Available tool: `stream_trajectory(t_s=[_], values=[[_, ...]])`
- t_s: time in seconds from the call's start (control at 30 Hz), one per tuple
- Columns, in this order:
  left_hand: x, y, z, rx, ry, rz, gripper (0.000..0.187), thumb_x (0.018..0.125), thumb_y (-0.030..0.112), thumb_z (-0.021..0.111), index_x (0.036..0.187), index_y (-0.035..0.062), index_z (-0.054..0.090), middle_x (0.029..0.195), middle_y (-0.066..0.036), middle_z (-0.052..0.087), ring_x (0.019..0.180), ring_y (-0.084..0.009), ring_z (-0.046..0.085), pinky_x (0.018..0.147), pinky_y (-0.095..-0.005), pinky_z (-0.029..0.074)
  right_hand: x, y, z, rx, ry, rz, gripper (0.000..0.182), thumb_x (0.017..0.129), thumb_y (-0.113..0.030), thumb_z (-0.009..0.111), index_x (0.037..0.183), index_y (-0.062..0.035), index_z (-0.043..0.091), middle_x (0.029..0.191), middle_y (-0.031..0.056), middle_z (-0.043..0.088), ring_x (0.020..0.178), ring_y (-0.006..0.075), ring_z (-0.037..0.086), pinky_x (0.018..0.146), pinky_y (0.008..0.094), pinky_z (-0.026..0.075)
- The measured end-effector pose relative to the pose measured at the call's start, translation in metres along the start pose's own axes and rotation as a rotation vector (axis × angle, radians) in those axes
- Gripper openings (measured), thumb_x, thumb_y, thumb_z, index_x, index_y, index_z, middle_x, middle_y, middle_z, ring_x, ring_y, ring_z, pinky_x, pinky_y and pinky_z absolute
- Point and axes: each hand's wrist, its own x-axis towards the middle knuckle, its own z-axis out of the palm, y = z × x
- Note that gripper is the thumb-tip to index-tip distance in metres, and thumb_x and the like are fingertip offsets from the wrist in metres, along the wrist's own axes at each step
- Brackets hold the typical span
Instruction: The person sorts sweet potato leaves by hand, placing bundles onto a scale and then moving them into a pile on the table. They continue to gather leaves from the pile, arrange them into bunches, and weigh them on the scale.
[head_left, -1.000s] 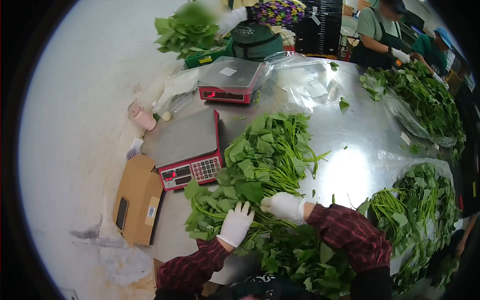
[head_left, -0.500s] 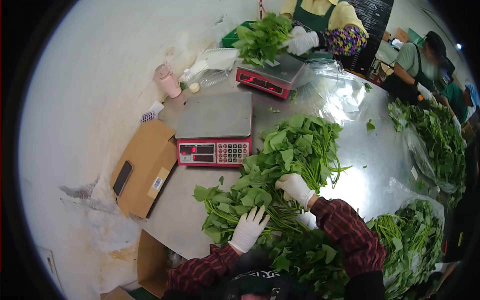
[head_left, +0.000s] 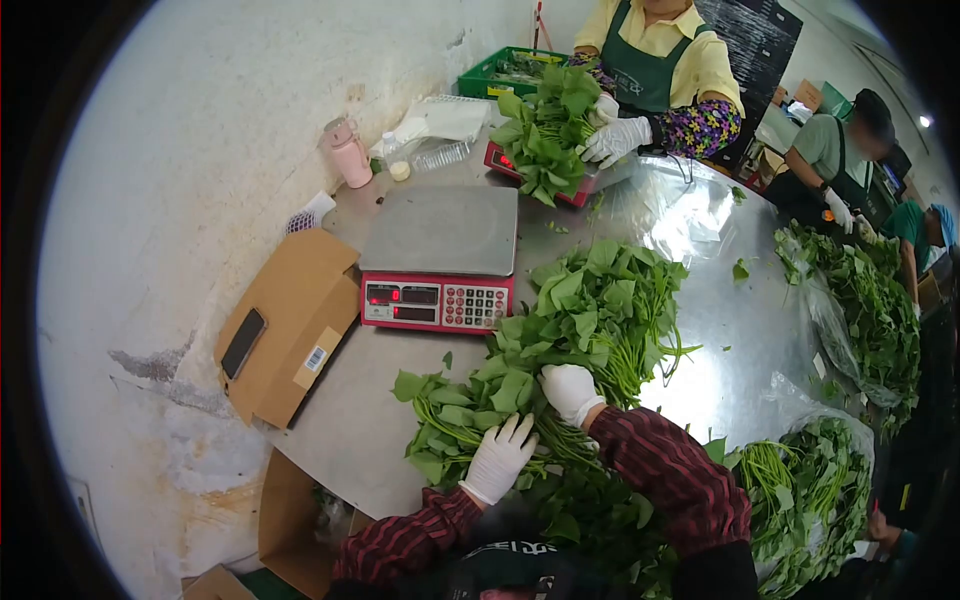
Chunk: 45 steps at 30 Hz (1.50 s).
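Both my hands wear white gloves and are on a heap of long-stemmed leafy greens (head_left: pixel 600 300) on the metal table. My left hand (head_left: pixel 500 460) lies with fingers spread over a bunch at the heap's near left side. Curled into the middle of the heap, my right hand (head_left: pixel 571 394) grips some of the greens; its fingertips are hidden among leaves and stems. Beyond the heap stands a red digital scale (head_left: pixel 437 300) with a bare steel plate and a lit display.
Across the table (head_left: pixel 730 370), a co-worker (head_left: pixel 665 60) holds greens (head_left: pixel 550 125) over a second scale (head_left: pixel 500 160). Cardboard (head_left: pixel 290 320) with a phone (head_left: pixel 243 343) lies left, near a pink bottle (head_left: pixel 347 153). Bagged greens (head_left: pixel 810 480) sit right. Other people stand farther back.
My right hand has shifted slightly left, deeper among the leaves, while my left hand stays in place. The co-worker's greens have moved toward me, and both that person's hands now show on them.
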Motion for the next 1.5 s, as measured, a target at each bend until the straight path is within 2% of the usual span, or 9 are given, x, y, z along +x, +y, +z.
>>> stream_trajectory(t_s=[0.3, 0.73, 0.97, 1.07, 1.13, 1.3, 1.37, 1.4, 1.5], values=[[0.029, 0.017, -0.038, -0.095, 0.054, -0.004, 0.04, 0.07, 0.007, 0.054, 0.11, 0.0008, 0.058, 0.123, -0.01, 0.052, 0.099, -0.0245, 0.05, 0.074, -0.0336, 0.042, -0.041, 0.003, -0.083, 0.816, -0.209, 0.399, 0.022, 0.082, -0.019, 0.059, 0.081, 0.0028, 0.06, 0.058, 0.0164, 0.06, 0.052, 0.0225, 0.063, 0.051, 0.034, 0.049], [0.065, 0.011, 0.032, 0.232, -0.122, 0.103, 0.044, 0.07, 0.035, 0.067, 0.104, 0.0078, 0.061, 0.104, -0.006, 0.059, 0.095, -0.0208, 0.052, 0.075, -0.0329, 0.04, -0.096, 0.058, -0.098, 0.976, -0.196, 0.612, 0.013, 0.084, -0.01, 0.059, 0.085, 0.0034, 0.061, 0.058, 0.0038, 0.056, 0.046, 0.0125, 0.056, 0.044, 0.027, 0.044], [0.064, 0.01, 0.03, 0.148, -0.189, 0.08, 0.027, 0.077, 0.017, 0.056, 0.102, 0.0075, 0.06, 0.106, -0.005, 0.059, 0.097, -0.0214, 0.052, 0.075, -0.0341, 0.04, -0.143, 0.121, -0.181, 0.989, 0.204, 0.533, 0.015, 0.085, -0.01, 0.054, 0.077, -0.0018, 0.063, 0.067, 0.0041, 0.059, 0.049, 0.0096, 0.053, 0.047, 0.0226, 0.043], [0.055, 0.009, -0.003, 0.05, -0.041, 0.133, 0.029, 0.075, 0.012, 0.053, 0.103, 0.0065, 0.06, 0.11, -0.005, 0.059, 0.097, -0.022, 0.052, 0.075, -0.0337, 0.041, -0.194, 0.229, -0.207, 0.216, 0.602, 0.448, 0.023, 0.086, -0.021, 0.058, 0.071, -0.0047, 0.062, 0.06, 0.0017, 0.054, 0.047, 0.0078, 0.048, 0.044, 0.0228, 0.037], [0.042, 0.006, -0.046, -0.054, 0.114, 0.172, 0.035, 0.071, 0.007, 0.054, 0.106, 0.0053, 0.059, 0.116, -0.004, 0.058, 0.092, -0.0222, 0.052, 0.073, -0.032, 0.041, -0.237, 0.283, -0.225, 1.109, 1.111, 0.771, 0.031, 0.087, -0.031, 0.062, 0.066, -0.0075, 0.059, 0.058, 0.0008, 0.053, 0.045, 0.0083, 0.045, 0.041, 0.0232, 0.034], [0.038, -0.01, -0.144, 0.111, 0.174, 0.088, 0.034, 0.07, 0.011, 0.055, 0.103, 0.0043, 0.06, 0.104, -0.008, 0.058, 0.078, -0.0217, 0.053, 0.066, -0.0338, 0.043, -0.293, 0.345, -0.2, 0.914, 1.366, 1.16, 0.037, 0.088, -0.032, 0.06, 0.06, -0.0096, 0.053, 0.052, 0.0006, 0.05, 0.036, 0.0103, 0.038, 0.035, 0.026, 0.029], [0.062, -0.004, -0.149, 0.131, 0.157, 0.132, 0.033, 0.072, 0.011, 0.054, 0.103, 0.0031, 0.059, 0.1, -0.009, 0.058, 0.078, -0.0218, 0.054, 0.066, -0.0325, 0.044, -0.28, 0.358, -0.162, 0.778, 1.095, 1.046, 0.033, 0.086, -0.022, 0.055, 0.057, -0.0065, 0.055, 0.049, 0.0057, 0.05, 0.036, 0.0149, 0.044, 0.035, 0.0309, 0.033], [0.077, 0.004, -0.139, 0.125, 0.149, 0.182, 0.032, 0.072, 0.01, 0.054, 0.103, 0.0023, 0.058, 0.098, -0.009, 0.058, 0.079, -0.0219, 0.055, 0.066, -0.0318, 0.044, -0.286, 0.439, -0.096, 0.087, 0.793, 0.802, 0.031, 0.083, -0.016, 0.052, 0.054, -0.0061, 0.054, 0.05, 0.0078, 0.052, 0.039, 0.0162, 0.048, 0.037, 0.0317, 0.036], [0.123, 0.036, -0.08, 0.171, -0.001, 0.368, 0.038, 0.079, 0.011, 0.051, 0.115, 0.0004, 0.055, 0.123, -0.015, 0.054, 0.114, -0.0272, 0.052, 0.093, -0.035, 0.044, -0.185, 0.234, -0.14, 1.082, 0.742, 0.913, 0.016, 0.082, -0.017, 0.054, 0.088, -0.0037, 0.06, 0.061, 0.0085, 0.06, 0.044, 0.014, 0.05, 0.042, 0.0252, 0.04]])
